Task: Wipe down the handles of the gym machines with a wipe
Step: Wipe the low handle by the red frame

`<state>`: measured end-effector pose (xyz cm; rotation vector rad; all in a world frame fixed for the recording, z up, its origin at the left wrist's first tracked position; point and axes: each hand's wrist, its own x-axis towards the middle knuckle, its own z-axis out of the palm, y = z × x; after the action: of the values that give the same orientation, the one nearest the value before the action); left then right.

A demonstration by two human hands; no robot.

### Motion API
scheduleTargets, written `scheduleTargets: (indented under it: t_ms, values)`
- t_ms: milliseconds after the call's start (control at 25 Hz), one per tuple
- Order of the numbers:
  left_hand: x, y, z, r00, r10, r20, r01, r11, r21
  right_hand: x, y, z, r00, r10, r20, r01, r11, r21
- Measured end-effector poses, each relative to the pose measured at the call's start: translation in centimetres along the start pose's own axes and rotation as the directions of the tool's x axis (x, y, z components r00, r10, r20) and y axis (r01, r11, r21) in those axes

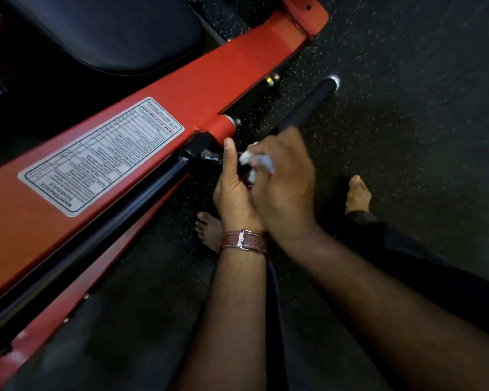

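Note:
A black handle bar (308,105) with a silver end cap sticks out from the red machine frame (158,108) toward the upper right. My right hand (283,182) grips a crumpled white wipe (261,162) and is wrapped round the inner end of the bar. My left hand (233,190), with a brown watch strap on its wrist, sits just left of it with the thumb pointing up near the bar's black joint (201,149). What the left fingers hold is hidden behind the right hand.
A white maintenance label (102,156) is stuck on the red frame. A black seat pad (110,32) lies at the upper left. Dark speckled rubber floor (407,108) fills the right side. My two bare feet (209,230) stand below the hands.

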<state>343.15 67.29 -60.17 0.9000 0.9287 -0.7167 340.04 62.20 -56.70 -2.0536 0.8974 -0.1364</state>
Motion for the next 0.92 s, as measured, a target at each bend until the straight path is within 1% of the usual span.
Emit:
scheduleTargets:
  t_ms: [40,80,120,160,200,240,320,360,400,440,480,520,560,600,640,680,720,800,840,880,920]
  values:
    - [0.1,0.2,0.0,0.999,-0.037,0.033,0.037,0.999,-0.015,-0.7,-0.3,0.7,1.0,-0.022,0.003,0.022,0.999,0.032]
    - [0.0,0.4,0.1,0.997,-0.067,0.048,0.069,0.997,-0.026,-0.5,-0.1,0.9,0.999,-0.004,-0.042,0.007,0.996,0.086]
    - [0.0,0.4,0.2,0.997,-0.069,0.02,0.069,0.998,-0.007,0.4,0.6,0.7,0.989,0.072,-0.129,-0.052,0.987,0.15]
    - [-0.3,0.3,0.4,0.999,-0.042,-0.034,0.043,0.998,0.041,1.5,1.6,0.3,0.958,0.184,-0.221,-0.139,0.969,0.203]
    - [-0.4,0.4,0.5,0.995,0.001,-0.103,0.008,0.996,0.089,2.2,2.3,0.0,0.922,0.277,-0.269,-0.217,0.948,0.233]
    - [-0.4,0.4,0.5,0.991,0.027,-0.132,-0.012,0.993,0.118,2.2,2.6,-0.2,0.907,0.324,-0.268,-0.266,0.936,0.232]
    - [-0.5,0.5,0.9,0.998,-0.012,-0.061,0.018,0.993,0.114,0.3,2.1,0.3,0.94,0.274,-0.204,-0.23,0.95,0.212]
    - [-0.3,0.7,0.8,0.999,-0.022,-0.044,0.027,0.993,0.116,-0.3,1.8,0.5,0.949,0.268,-0.166,-0.22,0.941,0.258]
    - [-0.1,0.7,0.7,0.999,-0.016,-0.049,0.023,0.99,0.142,-0.1,1.7,0.7,0.928,0.345,-0.14,-0.277,0.891,0.36]
    - [0.0,0.7,0.6,0.997,0.014,-0.071,0.0,0.979,0.204,0.8,1.9,0.9,0.858,0.502,-0.112,-0.39,0.776,0.496]
    - [-0.1,0.7,0.5,0.995,0.039,-0.091,-0.012,0.961,0.276,1.8,2.4,1.1,0.75,0.657,-0.077,-0.482,0.623,0.616]
    - [0.0,0.7,0.6,0.994,0.05,-0.097,-0.015,0.944,0.329,2.7,2.4,1.3,0.636,0.772,-0.025,-0.536,0.465,0.704]
    - [-0.1,0.8,0.8,0.994,0.046,-0.104,-0.007,0.938,0.346,3.1,2.3,1.8,0.534,0.842,0.082,-0.559,0.279,0.781]
    - [-0.1,0.9,1.0,0.995,0.033,-0.099,0.001,0.946,0.324,3.0,2.1,2.3,0.474,0.851,0.227,-0.55,0.085,0.831]
    - [-0.1,1.0,1.0,0.996,0.018,-0.084,0.007,0.958,0.286,2.6,1.7,2.8,0.451,0.807,0.381,-0.538,-0.095,0.838]
    - [0.3,1.1,0.9,0.998,0.013,-0.067,0.004,0.968,0.251,2.2,1.9,3.1,0.424,0.749,0.509,-0.534,-0.247,0.808]
    - [0.4,1.2,0.8,0.998,0.022,-0.054,-0.008,0.97,0.245,2.1,2.5,3.0,0.422,0.702,0.574,-0.52,-0.332,0.787]
    - [0.3,1.0,1.1,0.997,0.049,-0.063,-0.029,0.956,0.291,3.6,4.6,2.9,0.392,0.66,0.641,-0.484,-0.444,0.754]
    - [0.2,1.0,1.2,0.995,0.059,-0.077,-0.031,0.947,0.32,4.6,4.8,2.9,0.384,0.703,0.599,-0.555,-0.343,0.758]
    - [0.2,1.0,1.3,0.994,0.068,-0.09,-0.035,0.945,0.324,4.9,4.8,3.1,0.386,0.691,0.611,-0.559,-0.352,0.751]
    - [0.3,0.9,1.2,0.992,0.08,-0.097,-0.046,0.95,0.307,4.5,4.5,3.2,0.378,0.68,0.628,-0.499,-0.422,0.757]
